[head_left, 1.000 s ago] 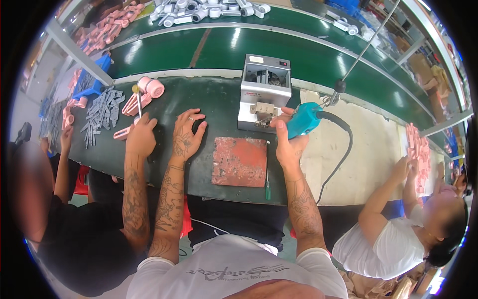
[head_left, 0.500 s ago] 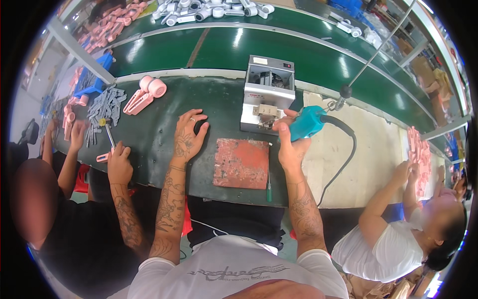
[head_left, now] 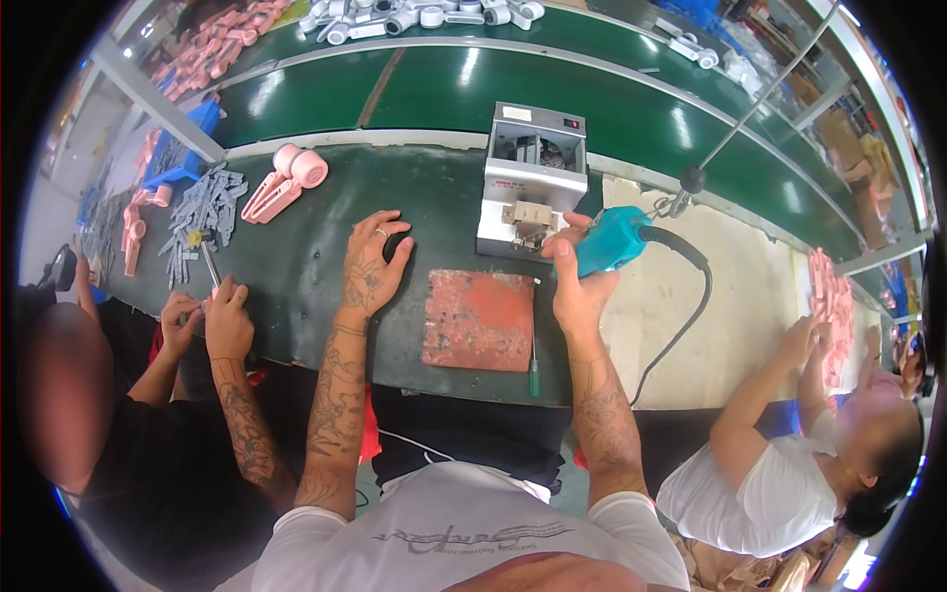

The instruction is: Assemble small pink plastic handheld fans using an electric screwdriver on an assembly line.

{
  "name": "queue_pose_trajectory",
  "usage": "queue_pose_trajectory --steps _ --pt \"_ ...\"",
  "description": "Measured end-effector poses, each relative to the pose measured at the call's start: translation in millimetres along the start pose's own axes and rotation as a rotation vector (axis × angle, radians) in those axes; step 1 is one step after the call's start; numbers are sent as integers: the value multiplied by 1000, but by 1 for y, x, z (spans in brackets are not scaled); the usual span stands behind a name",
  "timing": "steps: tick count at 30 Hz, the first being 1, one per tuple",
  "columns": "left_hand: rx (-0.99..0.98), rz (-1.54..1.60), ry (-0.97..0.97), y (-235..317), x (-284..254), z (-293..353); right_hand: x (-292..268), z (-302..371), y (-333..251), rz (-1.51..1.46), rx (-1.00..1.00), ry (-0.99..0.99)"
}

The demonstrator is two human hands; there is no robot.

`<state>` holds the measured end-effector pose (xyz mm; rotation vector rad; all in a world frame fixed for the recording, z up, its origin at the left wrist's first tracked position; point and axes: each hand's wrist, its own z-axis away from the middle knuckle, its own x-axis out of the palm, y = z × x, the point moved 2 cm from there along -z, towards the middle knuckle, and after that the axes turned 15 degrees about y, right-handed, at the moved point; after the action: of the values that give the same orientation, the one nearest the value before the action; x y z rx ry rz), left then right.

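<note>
my left hand (head_left: 368,264) rests on the table (head_left: 395,340), fingers bent and thumb spread; i cannot tell whether it holds anything. my right hand (head_left: 582,286) is stretched forward, grasping the teal power tool (head_left: 617,240) just right of the silver machine (head_left: 533,185). the tool's long axis slants: its corded end points up and right, the other down and left behind my fingers. a red plate (head_left: 478,321) lies between my hands, nearer me, a green-handled screwdriver (head_left: 534,379) along its right edge.
</note>
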<state>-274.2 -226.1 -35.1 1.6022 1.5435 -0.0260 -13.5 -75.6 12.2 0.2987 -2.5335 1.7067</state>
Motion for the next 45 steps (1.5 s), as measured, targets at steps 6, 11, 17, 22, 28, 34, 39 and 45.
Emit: queue_pose_trajectory --steps 6,11,17,22,28,34,39,45 --pt "24 -11 -4 5 -1 -1 -5 1 11 -30 41 -31" --pt "4 0 6 -1 0 1 0 3 3 -57 84 -26" --pt "6 10 -9 -1 1 0 -1 3 6 -19 45 -29" --pt "-8 -2 -12 1 1 -1 -3 0 3 -47 89 -35" --pt "2 -14 -23 1 -1 0 -1 2 1 -53 105 -33" --pt "-29 6 -17 3 -1 -1 -1 4 -1 -63 121 -41" --pt "-13 -4 -13 1 0 0 0 4 -1 -59 105 -52" --pt "3 -10 -11 -1 2 0 -2 2 2 -39 76 -49"
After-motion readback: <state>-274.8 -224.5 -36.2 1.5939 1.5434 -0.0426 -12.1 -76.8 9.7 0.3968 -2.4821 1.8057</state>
